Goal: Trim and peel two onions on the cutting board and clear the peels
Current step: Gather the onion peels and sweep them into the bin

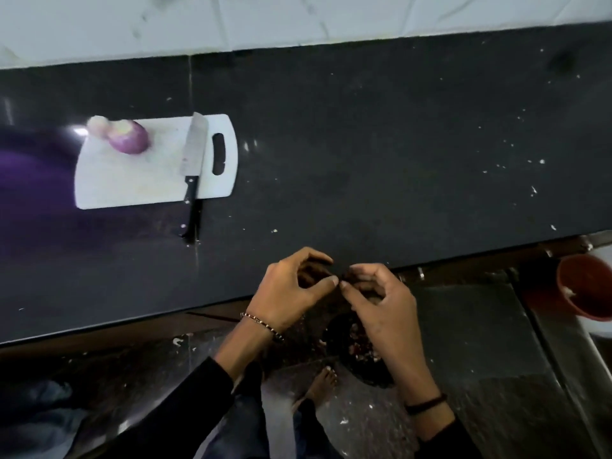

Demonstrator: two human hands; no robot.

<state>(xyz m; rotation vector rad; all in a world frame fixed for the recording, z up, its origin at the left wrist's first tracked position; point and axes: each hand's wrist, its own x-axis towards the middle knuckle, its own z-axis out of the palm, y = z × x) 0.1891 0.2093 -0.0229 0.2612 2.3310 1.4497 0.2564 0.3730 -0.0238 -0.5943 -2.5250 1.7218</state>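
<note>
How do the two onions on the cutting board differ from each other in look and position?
The purple onion looks bigger and lies fully on the cutting board; the pale onion looks smaller and sits at the board's far left corner. The purple onion has a purple outer layer with a cut pale end showing; the pale onion is whitish all over. Both are blurred, lie close together, and are far from both hands.
</note>
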